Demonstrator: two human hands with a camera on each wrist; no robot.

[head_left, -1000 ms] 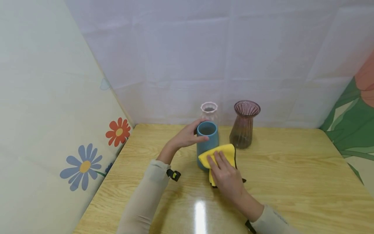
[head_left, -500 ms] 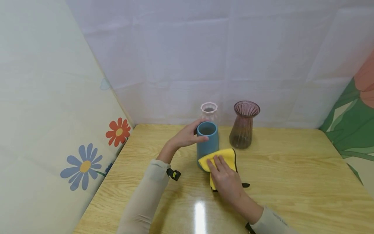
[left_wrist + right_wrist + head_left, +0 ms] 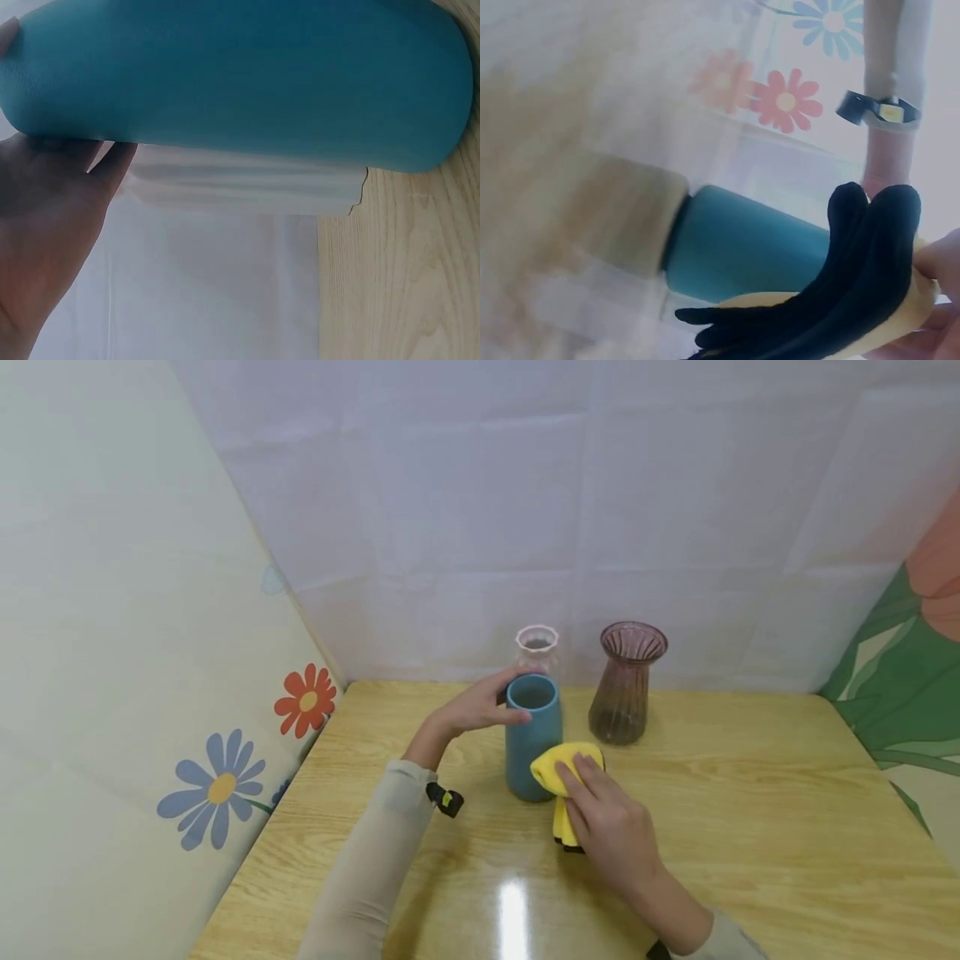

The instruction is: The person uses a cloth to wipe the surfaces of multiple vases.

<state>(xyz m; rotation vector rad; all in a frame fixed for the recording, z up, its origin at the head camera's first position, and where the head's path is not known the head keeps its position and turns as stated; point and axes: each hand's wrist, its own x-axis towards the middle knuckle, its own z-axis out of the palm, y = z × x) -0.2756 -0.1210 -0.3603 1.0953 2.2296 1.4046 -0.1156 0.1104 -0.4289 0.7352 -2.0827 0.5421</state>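
A blue cylindrical vase [image 3: 529, 752] stands upright on the wooden table. My left hand [image 3: 480, 705] grips it near the rim, thumb across the near side and fingers behind. The left wrist view shows the palm at the upper end of the blue vase [image 3: 247, 82]. My right hand [image 3: 617, 831] holds a bunched yellow cloth [image 3: 564, 765] with dark edging against the vase's lower right side. In the right wrist view, the cloth's dark edging [image 3: 855, 285] covers part of the blue vase [image 3: 742, 244].
A white vase [image 3: 537, 643] with a scalloped rim stands right behind the blue one, mostly hidden. To its right is a purple ribbed glass vase [image 3: 625, 693]. The wooden table [image 3: 757, 793] meets a white cloth backdrop [image 3: 465, 510] at the rear.
The right hand and yellow cloth have moved down and to the right along the blue vase, uncovering more of its lower front. The cloth is more bunched. The left hand keeps its hold.
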